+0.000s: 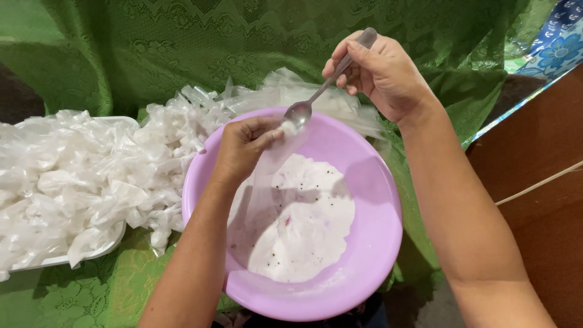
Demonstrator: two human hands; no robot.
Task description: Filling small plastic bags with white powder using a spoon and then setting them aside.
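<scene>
Currently the metal spoon [316, 97] is hovering over the far rim of the lilac bowl [376, 243], its scoop touching the mouth of a small clear bag [267, 176]. Right hand [382, 73] is pinching the spoon handle, fingers clamped on it. Left hand [243, 149] is gripping the bag's top, fingers closed on it. White speckled powder [303, 237] is filling the bowl. Filled tied bags [91, 176] are piling on a white tray [91, 254] at the bowl's left edge, over green lace cloth [152, 48].
</scene>
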